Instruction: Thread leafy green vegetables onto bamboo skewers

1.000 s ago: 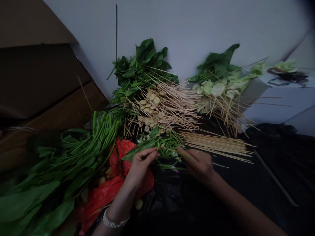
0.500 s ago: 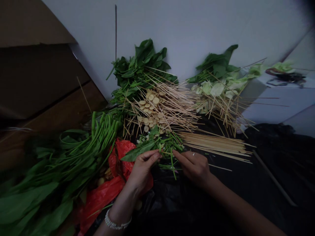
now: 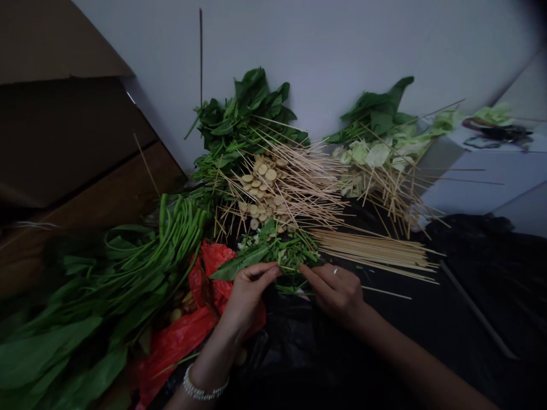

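My left hand (image 3: 250,293) pinches the base of a long green leaf on a small heap of cut leafy stems (image 3: 277,253). My right hand (image 3: 335,291) lies at the heap's near edge, its fingertips reaching toward the stems, and whether they grip anything is hidden. Beyond the heap, pale round slices (image 3: 260,185) lie among scattered wooden skewers. A neat bundle of skewers (image 3: 371,253) lies to the right of my right hand.
Long-stemmed greens (image 3: 106,290) and a red plastic bag (image 3: 179,341) lie to the left, on a black plastic sheet (image 3: 273,364). Dark spinach-like leaves (image 3: 239,114) and pale leaves (image 3: 376,154) rest against a white wall (image 3: 325,45). Brown cardboard (image 3: 64,125) stands at left.
My right hand has slid slightly left and flattened against the heap, and the stem seen across its fingers earlier no longer stands out. My left hand stays at the leaf.
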